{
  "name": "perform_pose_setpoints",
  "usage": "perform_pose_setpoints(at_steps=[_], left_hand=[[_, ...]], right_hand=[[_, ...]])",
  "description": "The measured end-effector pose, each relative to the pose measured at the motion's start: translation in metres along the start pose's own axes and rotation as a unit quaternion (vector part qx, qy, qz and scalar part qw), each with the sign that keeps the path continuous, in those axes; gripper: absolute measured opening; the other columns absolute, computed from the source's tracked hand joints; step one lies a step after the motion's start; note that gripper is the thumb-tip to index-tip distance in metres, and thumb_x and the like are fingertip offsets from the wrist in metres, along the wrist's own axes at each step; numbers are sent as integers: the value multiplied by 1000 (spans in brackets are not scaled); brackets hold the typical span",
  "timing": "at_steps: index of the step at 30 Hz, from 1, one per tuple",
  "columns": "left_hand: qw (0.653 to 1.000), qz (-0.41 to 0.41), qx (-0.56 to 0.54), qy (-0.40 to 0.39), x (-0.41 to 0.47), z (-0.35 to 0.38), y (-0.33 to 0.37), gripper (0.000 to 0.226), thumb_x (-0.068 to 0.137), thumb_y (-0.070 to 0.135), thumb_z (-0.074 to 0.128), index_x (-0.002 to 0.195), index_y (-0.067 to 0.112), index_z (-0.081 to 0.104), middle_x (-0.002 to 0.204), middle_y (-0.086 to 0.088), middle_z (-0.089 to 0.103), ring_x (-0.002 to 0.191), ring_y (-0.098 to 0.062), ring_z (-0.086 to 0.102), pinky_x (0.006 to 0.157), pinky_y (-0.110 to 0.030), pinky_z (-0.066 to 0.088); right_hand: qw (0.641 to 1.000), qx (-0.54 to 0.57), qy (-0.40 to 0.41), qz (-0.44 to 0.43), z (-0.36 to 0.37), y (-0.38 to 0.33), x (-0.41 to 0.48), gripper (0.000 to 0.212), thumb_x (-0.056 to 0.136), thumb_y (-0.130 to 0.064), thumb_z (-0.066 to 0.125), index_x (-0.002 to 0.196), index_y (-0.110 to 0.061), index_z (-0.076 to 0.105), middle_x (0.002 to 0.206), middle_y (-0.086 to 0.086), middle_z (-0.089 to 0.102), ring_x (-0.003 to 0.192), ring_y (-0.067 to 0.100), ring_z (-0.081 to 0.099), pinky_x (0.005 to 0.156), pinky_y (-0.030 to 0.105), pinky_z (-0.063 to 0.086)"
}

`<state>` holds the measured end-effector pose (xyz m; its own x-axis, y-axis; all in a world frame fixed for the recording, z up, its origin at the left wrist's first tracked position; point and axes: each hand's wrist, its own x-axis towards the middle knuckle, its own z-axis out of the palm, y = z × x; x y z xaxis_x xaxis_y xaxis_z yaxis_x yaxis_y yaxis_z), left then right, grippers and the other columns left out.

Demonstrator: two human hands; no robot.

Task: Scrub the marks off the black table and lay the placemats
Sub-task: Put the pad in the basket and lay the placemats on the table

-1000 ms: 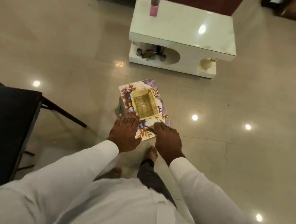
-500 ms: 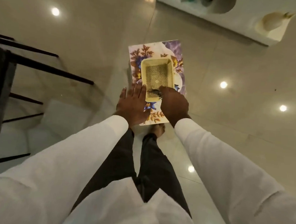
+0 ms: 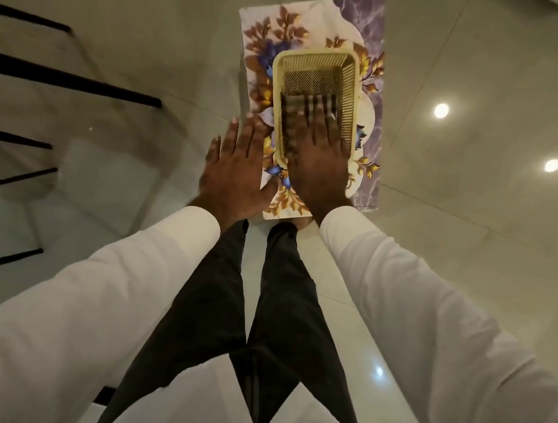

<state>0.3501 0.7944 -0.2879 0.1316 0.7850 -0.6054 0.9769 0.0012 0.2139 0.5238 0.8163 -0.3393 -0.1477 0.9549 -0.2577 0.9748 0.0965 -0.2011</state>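
The single head-worn wide-angle view looks steeply down, close over both hands, at a floral-topped stool [image 3: 317,25] and a yellow basket [image 3: 316,57] on the tiled floor [image 3: 466,257].

Floral-printed board [image 3: 320,26] flat on low stand; yellow mesh basket [image 3: 316,60] centred on it.

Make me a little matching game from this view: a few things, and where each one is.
Things:
1. yellow basket
2. left hand
3. right hand
4. floral stool top

Places:
a. reaching into the basket
b. flat on the stool top, left of the basket
c. sitting on the stool top
d. under the basket and hands

Pairs: 1-c, 2-b, 3-a, 4-d
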Motion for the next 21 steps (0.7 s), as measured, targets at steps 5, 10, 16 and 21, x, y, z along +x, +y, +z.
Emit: perform_pose_setpoints(at_steps=[5, 10, 16, 21], left_hand=[[1000, 4, -5, 3, 8, 0, 5, 103, 104, 74, 50, 178, 17, 4, 187, -11, 3, 173, -38, 1, 138, -60, 9], [994, -17, -108, 7, 22, -1, 15, 98, 102, 64, 62, 176, 19, 17, 182, -12, 28, 166, -40, 31, 132, -61, 33], [916, -108, -386, 0, 57, -9, 37, 52, 114, 42, 58, 162, 28, 45, 153, 2, 64, 128, -15, 61, 101, -28, 45], [911, -145, -386, 11, 73, -1, 40, 42, 110, 30, 65, 151, 20, 61, 145, -5, 71, 132, -28, 67, 99, -27, 45]], right_hand=[[997, 60, 20, 48, -11, -5, -22, 65, 107, -42, 43, 163, -11, 51, 167, 22, 49, 154, 48, 46, 127, 64, 37], [991, 94, 51, 78, -25, 6, -18, 48, 102, -32, 65, 142, -6, 69, 145, 21, 69, 134, 46, 65, 112, 58, 54], [973, 140, 83, 166, -34, 49, -22, 41, 106, -30, 67, 142, -11, 69, 140, 14, 72, 124, 36, 72, 100, 49, 61], [962, 162, 34, 219, -32, 78, -39, 39, 104, -27, 71, 142, -17, 68, 136, 7, 72, 115, 28, 72, 94, 46, 64]])
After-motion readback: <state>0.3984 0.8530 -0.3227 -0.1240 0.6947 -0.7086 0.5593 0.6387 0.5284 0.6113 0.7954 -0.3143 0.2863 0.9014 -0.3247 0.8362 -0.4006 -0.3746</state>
